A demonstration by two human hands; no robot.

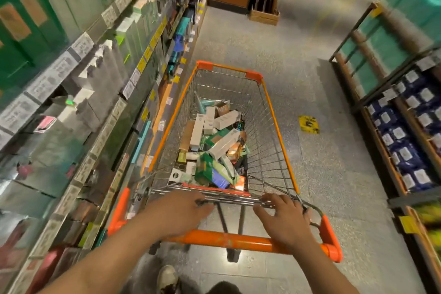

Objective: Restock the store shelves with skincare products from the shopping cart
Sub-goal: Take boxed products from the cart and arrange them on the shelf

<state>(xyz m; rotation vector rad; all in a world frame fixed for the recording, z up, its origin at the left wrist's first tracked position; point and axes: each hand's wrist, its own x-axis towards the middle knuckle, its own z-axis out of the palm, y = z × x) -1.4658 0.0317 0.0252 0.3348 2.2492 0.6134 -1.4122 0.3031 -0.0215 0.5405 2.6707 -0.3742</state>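
Both hands — left [177, 212], right [285, 218] — flat, grip released, on cart handle [229, 241].

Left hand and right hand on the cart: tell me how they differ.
The left hand lies fairly flat, fingers close together, reaching to the cart's wire rear rim; the right hand has its fingers spread apart over the same rim. The left hand sits near the middle of the orange handle bar; the right hand sits nearer that bar's right end. Both rest over the bar, and neither shows a closed grip.
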